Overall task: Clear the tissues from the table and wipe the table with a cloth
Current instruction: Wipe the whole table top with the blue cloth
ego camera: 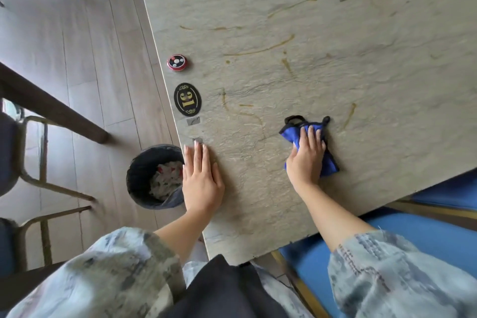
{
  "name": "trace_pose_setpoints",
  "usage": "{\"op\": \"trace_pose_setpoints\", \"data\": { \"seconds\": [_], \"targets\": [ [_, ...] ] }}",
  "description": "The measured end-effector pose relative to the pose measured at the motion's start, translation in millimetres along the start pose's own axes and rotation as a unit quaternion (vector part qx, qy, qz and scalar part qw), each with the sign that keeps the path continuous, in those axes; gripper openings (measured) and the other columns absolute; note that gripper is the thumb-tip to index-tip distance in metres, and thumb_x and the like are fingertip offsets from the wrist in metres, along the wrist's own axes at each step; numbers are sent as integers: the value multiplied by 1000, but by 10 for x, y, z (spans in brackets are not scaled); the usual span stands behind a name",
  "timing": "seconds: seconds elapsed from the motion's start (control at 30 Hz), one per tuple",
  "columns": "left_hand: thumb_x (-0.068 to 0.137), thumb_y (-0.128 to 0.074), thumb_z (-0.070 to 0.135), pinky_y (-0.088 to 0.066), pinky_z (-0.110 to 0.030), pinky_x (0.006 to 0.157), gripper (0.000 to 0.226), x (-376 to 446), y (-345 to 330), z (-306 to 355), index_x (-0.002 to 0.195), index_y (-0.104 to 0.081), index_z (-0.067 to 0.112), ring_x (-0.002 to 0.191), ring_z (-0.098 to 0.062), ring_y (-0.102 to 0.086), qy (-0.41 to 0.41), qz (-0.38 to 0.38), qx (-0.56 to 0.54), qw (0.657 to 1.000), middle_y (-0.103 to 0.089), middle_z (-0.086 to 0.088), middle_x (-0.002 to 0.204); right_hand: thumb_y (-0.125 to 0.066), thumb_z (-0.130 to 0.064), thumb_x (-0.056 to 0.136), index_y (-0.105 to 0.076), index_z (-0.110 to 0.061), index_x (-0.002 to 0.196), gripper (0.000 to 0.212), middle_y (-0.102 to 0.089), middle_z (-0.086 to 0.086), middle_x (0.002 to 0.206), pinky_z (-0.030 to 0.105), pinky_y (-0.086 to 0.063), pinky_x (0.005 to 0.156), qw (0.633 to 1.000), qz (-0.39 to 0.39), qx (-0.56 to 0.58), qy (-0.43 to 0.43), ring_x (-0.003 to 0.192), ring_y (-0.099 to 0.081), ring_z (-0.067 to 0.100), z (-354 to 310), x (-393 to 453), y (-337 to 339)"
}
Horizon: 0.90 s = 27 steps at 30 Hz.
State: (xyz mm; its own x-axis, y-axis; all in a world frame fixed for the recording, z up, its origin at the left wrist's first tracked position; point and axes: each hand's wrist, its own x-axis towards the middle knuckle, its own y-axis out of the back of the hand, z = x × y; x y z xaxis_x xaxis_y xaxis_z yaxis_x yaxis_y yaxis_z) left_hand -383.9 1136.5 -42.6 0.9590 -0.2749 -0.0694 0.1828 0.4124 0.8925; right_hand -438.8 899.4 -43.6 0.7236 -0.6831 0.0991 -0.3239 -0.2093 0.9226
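With the tissues (165, 180) binned, the right hand (305, 156) presses flat-fingered on the blue cloth (291, 134) mid-desk (335, 59), and should sweep firmly across the brown streaks (260, 50) (left hand (201, 178), spread, bracing the edge).

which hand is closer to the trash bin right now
Left. The left hand lies flat on the table's edge right beside the trash bin; the right hand presses the blue cloth farther across the table.

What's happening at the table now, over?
Right hand pressing blue cloth flat on table. Left hand flat on table edge. Brown streaks still ahead of cloth. Tissues in bin; nothing blocking.
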Motion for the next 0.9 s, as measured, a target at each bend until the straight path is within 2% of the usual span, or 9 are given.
{"op": "trace_pose_setpoints", "data": {
  "seconds": [0.1,0.2,0.27,0.37,0.43,0.6,0.7,0.83,0.9],
  "targets": [
    [100,-23,36,-25,-46,117,55,11,-8,-10,151,-23,14,149,-19,5,-1,1,7,1000,-11,2,161,-52,-10,84,-52,2,130,48,-48,23,140,52,-30,108,1000,-12,21,18,134,-39,41,-382,133,-140],
    [100,-24,35,-24,-46,117,55,17,-21,-24,150,-25,13,149,-20,3,-4,7,11,1000,-13,0,161,-50,-12,82,-53,0,132,51,-49,21,140,51,-32,108,989,-44,31,135,133,-41,39,-673,-24,-275],
    [99,-24,35,-24,-46,117,55,7,-27,-29,150,-26,12,149,-20,2,-5,12,10,1000,-14,0,161,-45,-14,84,-51,-2,135,52,-47,18,143,49,-28,110,973,-77,36,214,135,-39,36,-699,-256,-284],
    [99,-25,35,-26,-46,116,55,18,-25,-21,150,-27,13,149,-19,1,-2,15,10,1000,-16,0,160,-43,-16,85,-49,-5,137,54,-44,13,146,46,-24,113,954,-95,48,281,139,-35,31,-561,-400,-226],
    [100,-26,34,-26,-46,116,54,18,-22,-16,150,-27,13,149,-19,1,0,14,9,1000,-16,0,160,-42,-18,86,-48,-4,138,54,-43,14,147,46,-23,114,957,-90,41,273,139,-34,31,-560,-326,-240],
    [99,-26,33,-25,-46,117,55,24,-48,-15,150,-27,12,149,-22,0,3,13,24,1000,-16,-1,160,-44,-19,85,-51,-1,134,53,-46,22,142,52,-30,110,984,-72,-1,163,134,-38,41,-918,349,-446],
    [99,-24,33,-23,-45,118,55,27,-49,-20,150,-25,12,149,-23,2,-2,10,34,999,-14,-2,161,-50,-17,88,-49,-3,136,50,-43,22,145,51,-23,112,989,-74,-4,127,137,-34,40,-1308,774,-586],
    [99,-25,33,-23,-45,118,55,24,-41,-28,151,-24,13,149,-22,4,-4,10,40,999,-12,-1,161,-47,-19,94,-38,-10,145,53,-31,14,153,45,-10,116,972,-122,3,201,144,-20,34,-1774,930,-720],
    [98,-25,33,-24,-45,117,56,30,-42,-33,151,-23,15,149,-22,4,-2,7,35,999,-11,1,161,-47,-17,91,-44,-8,141,51,-37,16,150,47,-15,115,959,-130,24,251,142,-26,36,-1809,861,-755]
  ]
}}
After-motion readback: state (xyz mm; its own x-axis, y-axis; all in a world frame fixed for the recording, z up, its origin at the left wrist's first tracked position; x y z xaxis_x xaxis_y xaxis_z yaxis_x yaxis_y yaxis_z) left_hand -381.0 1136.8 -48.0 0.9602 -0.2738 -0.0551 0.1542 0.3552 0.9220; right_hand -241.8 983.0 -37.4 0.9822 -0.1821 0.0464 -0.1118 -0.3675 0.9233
